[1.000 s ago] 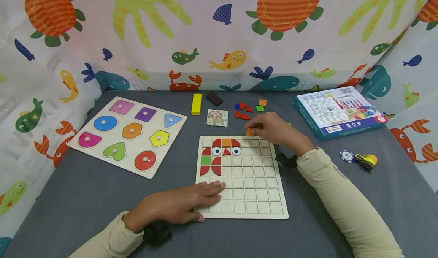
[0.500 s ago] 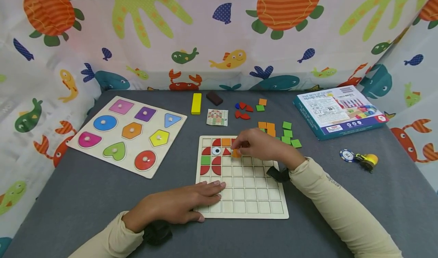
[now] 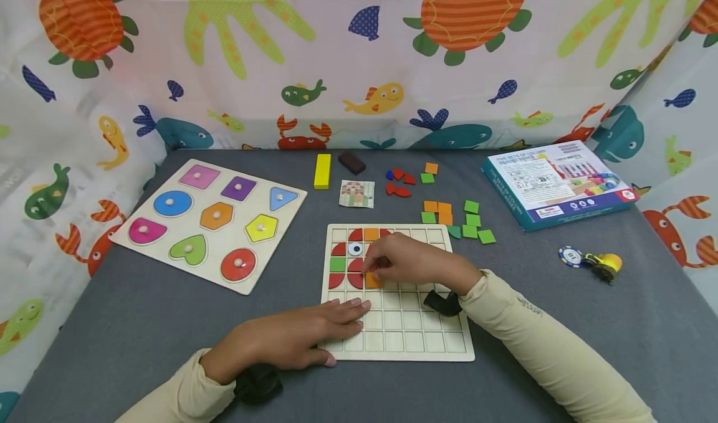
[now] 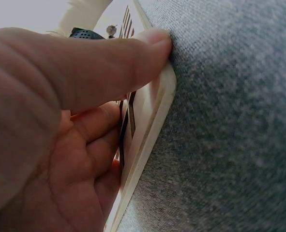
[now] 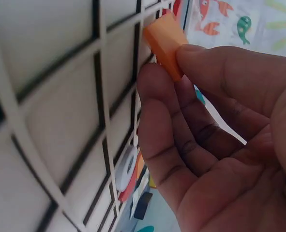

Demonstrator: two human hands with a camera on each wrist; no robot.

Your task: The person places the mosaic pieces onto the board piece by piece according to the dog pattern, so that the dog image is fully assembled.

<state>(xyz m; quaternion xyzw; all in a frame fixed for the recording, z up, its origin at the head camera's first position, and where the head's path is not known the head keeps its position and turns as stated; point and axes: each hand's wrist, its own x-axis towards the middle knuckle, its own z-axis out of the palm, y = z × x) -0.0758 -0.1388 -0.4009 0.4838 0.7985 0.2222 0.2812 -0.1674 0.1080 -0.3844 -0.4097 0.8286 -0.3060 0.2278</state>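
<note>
A wooden grid board [image 3: 410,341] lies in the middle of the table. Its upper left cells hold red curved pieces [image 3: 336,280], a green square [image 3: 338,264], an orange square [image 3: 371,234] and a round eye piece [image 3: 355,248]. Over the grid, my right hand [image 3: 412,258] pinches an orange square tile [image 5: 167,43] between thumb and fingers. In the head view the tile overlaps a cell right of the lowest red pieces. My left hand [image 3: 297,334] rests on the board's lower left with its fingers extended and thumb [image 4: 150,53] along the edge.
Beyond the board lie loose orange tiles [image 3: 445,208], green tiles [image 3: 472,220], red pieces [image 3: 401,191], a pattern card [image 3: 356,194], a yellow block [image 3: 322,171] and a brown block [image 3: 351,162]. A shape puzzle [image 3: 209,239] stands left, a box [image 3: 561,183] right.
My right hand has brought the orange tile from the board's far edge toward me and left, over the grid's left part. The left hand has stayed in place.
</note>
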